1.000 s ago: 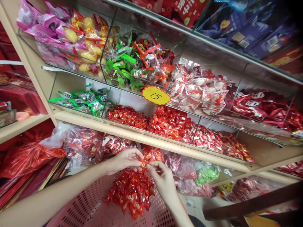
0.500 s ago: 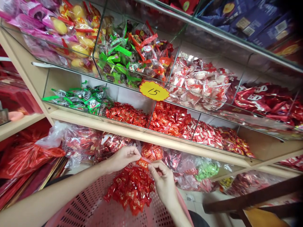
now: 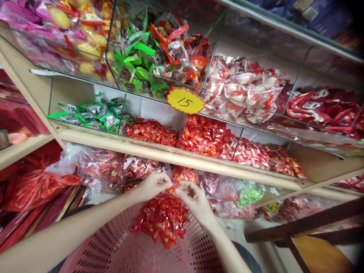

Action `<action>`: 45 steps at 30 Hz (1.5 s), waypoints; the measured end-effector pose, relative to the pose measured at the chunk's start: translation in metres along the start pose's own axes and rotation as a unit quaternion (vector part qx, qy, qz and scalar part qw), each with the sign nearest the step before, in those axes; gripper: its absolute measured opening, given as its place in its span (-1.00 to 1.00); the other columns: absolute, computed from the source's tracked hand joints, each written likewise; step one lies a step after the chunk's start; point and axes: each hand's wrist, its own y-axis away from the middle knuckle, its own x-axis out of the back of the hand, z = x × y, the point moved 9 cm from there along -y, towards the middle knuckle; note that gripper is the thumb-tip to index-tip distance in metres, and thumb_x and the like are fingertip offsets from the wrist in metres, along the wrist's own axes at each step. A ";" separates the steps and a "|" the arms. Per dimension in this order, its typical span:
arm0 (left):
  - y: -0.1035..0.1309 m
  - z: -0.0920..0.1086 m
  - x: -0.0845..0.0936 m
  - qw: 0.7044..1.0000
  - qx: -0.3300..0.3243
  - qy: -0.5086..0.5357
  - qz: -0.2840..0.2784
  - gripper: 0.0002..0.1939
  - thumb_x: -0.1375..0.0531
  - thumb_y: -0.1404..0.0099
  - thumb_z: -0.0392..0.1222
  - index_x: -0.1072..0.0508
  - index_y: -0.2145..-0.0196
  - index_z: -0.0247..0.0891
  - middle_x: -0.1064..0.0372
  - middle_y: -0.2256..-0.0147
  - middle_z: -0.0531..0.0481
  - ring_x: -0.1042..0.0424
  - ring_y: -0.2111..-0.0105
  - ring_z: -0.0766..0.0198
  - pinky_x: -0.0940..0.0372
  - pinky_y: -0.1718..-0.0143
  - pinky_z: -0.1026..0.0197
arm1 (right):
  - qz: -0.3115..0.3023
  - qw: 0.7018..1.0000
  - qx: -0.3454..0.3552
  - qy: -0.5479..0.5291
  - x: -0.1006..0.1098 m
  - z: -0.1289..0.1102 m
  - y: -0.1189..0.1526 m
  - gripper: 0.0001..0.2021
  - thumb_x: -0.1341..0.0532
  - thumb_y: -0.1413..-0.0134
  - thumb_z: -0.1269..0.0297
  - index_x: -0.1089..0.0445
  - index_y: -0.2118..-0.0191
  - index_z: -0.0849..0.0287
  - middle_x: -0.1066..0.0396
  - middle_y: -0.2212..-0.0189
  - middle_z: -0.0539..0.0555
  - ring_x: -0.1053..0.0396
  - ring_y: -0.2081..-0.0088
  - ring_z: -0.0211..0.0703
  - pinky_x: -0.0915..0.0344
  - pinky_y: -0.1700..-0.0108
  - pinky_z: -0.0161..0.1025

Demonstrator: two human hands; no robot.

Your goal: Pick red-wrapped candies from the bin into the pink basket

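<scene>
Over a pink perforated basket, both my hands are held close together at the top of a bunch of red-wrapped candies with gold lettering. The bunch looks held in a thin clear bag, though the plastic is hard to make out. My left hand is closed, its thumb and fingers pinching the upper edge. My right hand pinches the same edge from the other side, fingers curled and thumb forward. Between the fingertips a bit of red wrapping shows, partly hidden by them.
In front, a wooden shelf carries clear bins of wrapped candies, with a yellow price tag reading 15. Below it lie bagged candies. A red bag is at left, a dark wooden stool at right.
My fingertips have come closer together at the top edge, covering more of the red wrapping between them. The view has shifted slightly.
</scene>
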 end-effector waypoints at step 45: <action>0.000 -0.005 0.033 0.995 -0.016 -0.084 0.044 -0.71 -0.06 -0.23 -0.08 -0.43 0.41 -0.37 -0.40 0.47 -0.03 -0.37 0.44 0.33 -0.23 0.38 0.31 | 0.038 0.941 -0.297 -0.160 -0.019 0.124 0.064 -0.58 -0.45 0.54 0.20 -0.22 0.54 0.19 -0.30 0.60 -0.11 -0.35 0.54 -0.32 -0.33 0.41 -0.35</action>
